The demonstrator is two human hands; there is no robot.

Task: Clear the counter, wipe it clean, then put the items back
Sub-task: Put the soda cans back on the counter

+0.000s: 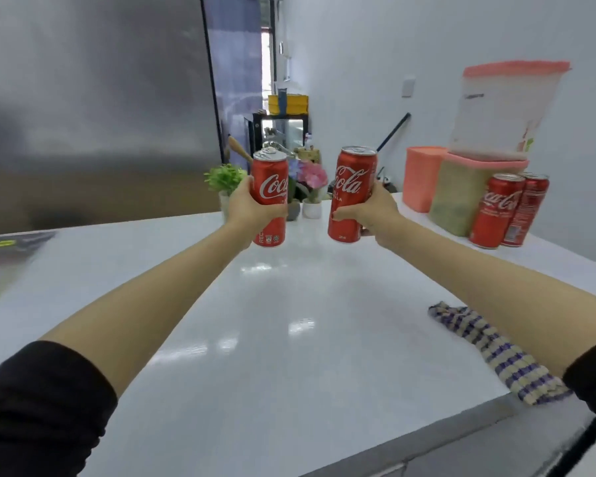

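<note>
Left hand (246,210) and right hand (375,215) each grip a red can above the counter (272,321).

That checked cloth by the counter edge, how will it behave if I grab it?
The checked cloth lies crumpled, so it probably hangs limp and feels light. It sits at the edge of the glossy counter, so a push might slide it off.

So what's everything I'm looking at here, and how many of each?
Counter: one, white, glossy.
Left can: one, red, held above the counter.
Right can: one, red, held alongside it.
Standing cans: two, red, counter's right side.
Tubs: three, pink or pink-lidded, back right.
Cloth: one, blue-cream check, near right edge.
Potted plants: at least two, green and pink, far end.
Left hand: one, grips left can.
Right hand: one, grips right can.
</note>
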